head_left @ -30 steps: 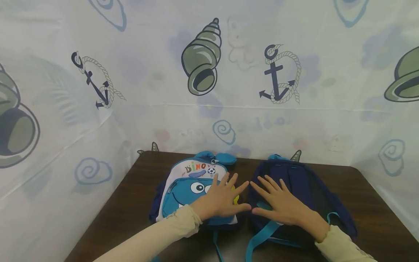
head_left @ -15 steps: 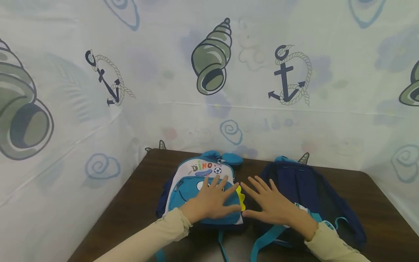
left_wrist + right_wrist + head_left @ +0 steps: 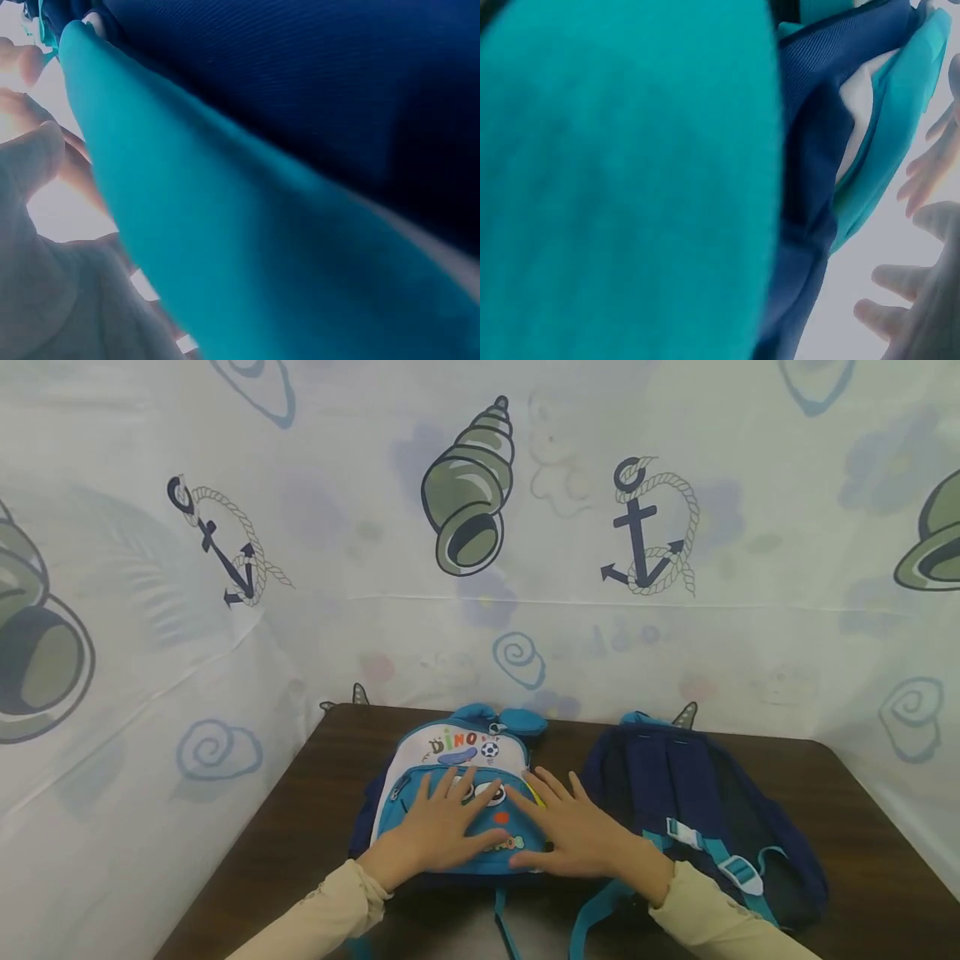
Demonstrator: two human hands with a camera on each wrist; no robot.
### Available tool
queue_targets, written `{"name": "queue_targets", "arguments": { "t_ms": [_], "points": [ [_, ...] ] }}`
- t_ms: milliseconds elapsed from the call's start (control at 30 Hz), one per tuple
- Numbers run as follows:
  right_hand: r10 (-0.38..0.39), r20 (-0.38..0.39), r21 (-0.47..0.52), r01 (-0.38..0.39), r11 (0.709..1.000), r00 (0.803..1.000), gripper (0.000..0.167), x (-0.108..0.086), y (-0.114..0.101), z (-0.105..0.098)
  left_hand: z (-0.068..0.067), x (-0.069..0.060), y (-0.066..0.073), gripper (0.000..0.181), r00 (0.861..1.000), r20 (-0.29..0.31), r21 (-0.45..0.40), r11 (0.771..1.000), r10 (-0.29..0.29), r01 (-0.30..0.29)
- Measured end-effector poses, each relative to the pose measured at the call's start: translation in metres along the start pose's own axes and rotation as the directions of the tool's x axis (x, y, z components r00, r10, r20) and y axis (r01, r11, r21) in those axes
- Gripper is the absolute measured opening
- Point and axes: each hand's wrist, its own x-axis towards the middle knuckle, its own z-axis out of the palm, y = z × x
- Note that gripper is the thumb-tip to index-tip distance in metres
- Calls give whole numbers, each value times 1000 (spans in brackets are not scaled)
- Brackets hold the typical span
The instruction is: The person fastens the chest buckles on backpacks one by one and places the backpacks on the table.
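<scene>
A small child's backpack (image 3: 423, 747) with a white top panel, DINO lettering and a blue cartoon-face pocket lies on the table, left of the middle. Over its lower front, my left hand (image 3: 438, 827) has its fingers spread. Beside it my right hand (image 3: 573, 833) spreads its fingers across the pocket's right side. The two thumbs point towards each other with a small gap. In the right wrist view the fingers (image 3: 900, 283) appear apart from the teal and navy cloth. In the left wrist view, teal cloth (image 3: 195, 195) fills much of the picture.
A second navy backpack (image 3: 697, 785) lies to the right, straps up, with white buckles (image 3: 741, 872). A teal strap (image 3: 596, 914) trails towards the front edge. Dark brown table (image 3: 300, 827); a printed white cloth (image 3: 360, 527) hangs behind and at the sides.
Both hands have moved left; the right hand has gone from over the navy backpack to over the DINO backpack. The navy backpack's buckles have come into sight. The head view shifted slightly.
</scene>
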Motion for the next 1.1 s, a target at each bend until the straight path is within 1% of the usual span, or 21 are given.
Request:
{"name": "queue_targets", "arguments": {
  "t_ms": [100,233,333,433,567,700,867,967,1100],
  "points": [
    [-13,5,1,13,1000,1000,87,5,-7,2,0,-4,-4,76,1000,-1,0,1000,-12,12],
    [-34,1,-19,34,999,999,88,12,-16,0,1,-7,-12,76,999,-29,7,1000,-30,30],
    [-41,15,-35,42,999,999,88,18,-22,0,0,-10,-17,76,998,-44,7,999,-40,40],
    [-52,37,-40,54,998,998,89,25,-28,3,-2,-14,-21,75,998,-44,3,999,-48,48],
    [-71,59,-20,72,997,996,93,34,-36,9,-3,-22,-28,75,996,-36,3,997,-79,79],
    [-80,66,-2,81,997,995,95,41,-44,11,-3,-28,-37,76,992,-47,-12,993,-117,116],
    [-95,68,-28,97,995,993,99,48,-52,14,-3,-35,-48,77,988,-59,-46,989,-142,139],
    [-91,68,-47,94,994,994,99,53,-57,18,0,-38,-57,79,985,-68,-49,986,-161,158],
    [-80,67,-40,83,996,994,99,60,-66,24,4,-46,-68,81,977,-64,-69,977,-206,201]
  ]
}}
